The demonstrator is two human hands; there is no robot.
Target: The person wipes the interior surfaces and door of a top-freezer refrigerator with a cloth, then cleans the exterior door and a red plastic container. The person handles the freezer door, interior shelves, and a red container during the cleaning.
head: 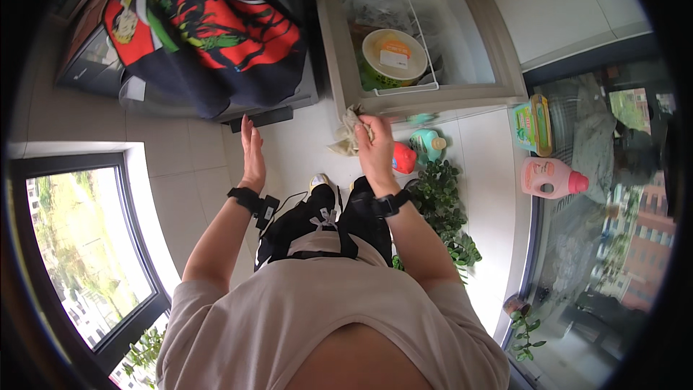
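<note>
My right hand [377, 146] grips a crumpled beige cloth [352, 132] just outside the near left corner of an open-topped chest freezer [433, 104]. My left hand [252, 154] is raised with its fingers extended and nothing in it, below a dark, red-patterned garment [238, 54]. Inside the freezer sits a round lidded tub [394, 55] bearing a printed label. A white wire basket frame [414, 16] crosses the freezer opening, and clear plastic bags [379, 5] lie further back in it.
On the floor by the freezer are a red bottle [404, 157], a teal bottle [427, 144] and a leafy plant [441, 195]. A pink jug [552, 177] and a green box [531, 124] stand on the right ledge. At left is a window [89, 249].
</note>
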